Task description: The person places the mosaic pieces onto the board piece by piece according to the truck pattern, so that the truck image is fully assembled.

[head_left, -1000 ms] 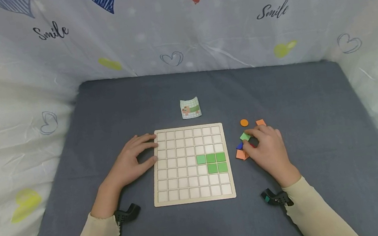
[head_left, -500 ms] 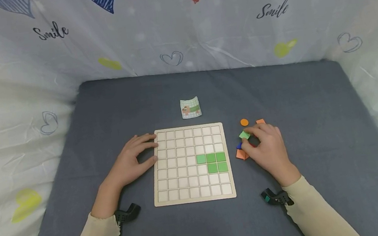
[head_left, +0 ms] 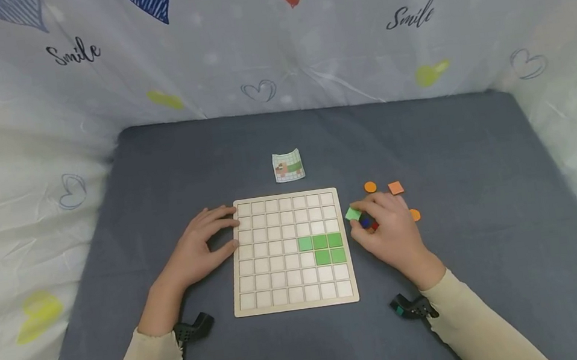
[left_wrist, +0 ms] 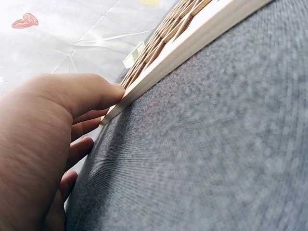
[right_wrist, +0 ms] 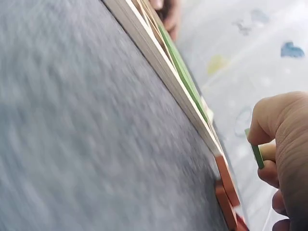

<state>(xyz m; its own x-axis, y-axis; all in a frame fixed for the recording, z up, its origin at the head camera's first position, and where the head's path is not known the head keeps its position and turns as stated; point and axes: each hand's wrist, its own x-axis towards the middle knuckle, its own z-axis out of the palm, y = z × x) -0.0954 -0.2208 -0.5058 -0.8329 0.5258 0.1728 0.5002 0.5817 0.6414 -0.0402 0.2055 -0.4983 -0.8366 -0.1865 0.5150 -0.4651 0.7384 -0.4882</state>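
My right hand (head_left: 390,230) pinches a light green square tile (head_left: 352,214) between thumb and fingertips, just right of the wooden grid board (head_left: 297,308). In the right wrist view that green tile (right_wrist: 258,155) is edge-on, raised above the table. My left hand (head_left: 198,243) rests against the board's left edge, fingers extended; its thumb touches the side of the board in the left wrist view. Several green tiles (head_left: 320,242) sit in cells at the board's right side. Beneath my right hand lie a blue piece (head_left: 365,223) and a red piece (head_left: 375,226), partly hidden.
Behind the board lies a small picture card (head_left: 288,166). An orange disc (head_left: 370,187), an orange square (head_left: 396,188) and another orange piece (head_left: 415,214), partly covered, surround my right hand. Orange tiles (right_wrist: 227,182) show near the board's edge in the right wrist view.
My right hand has moved left toward the board, carrying the light green tile away from the loose pieces. My left hand stays at the board's edge. The head view has shifted slightly.
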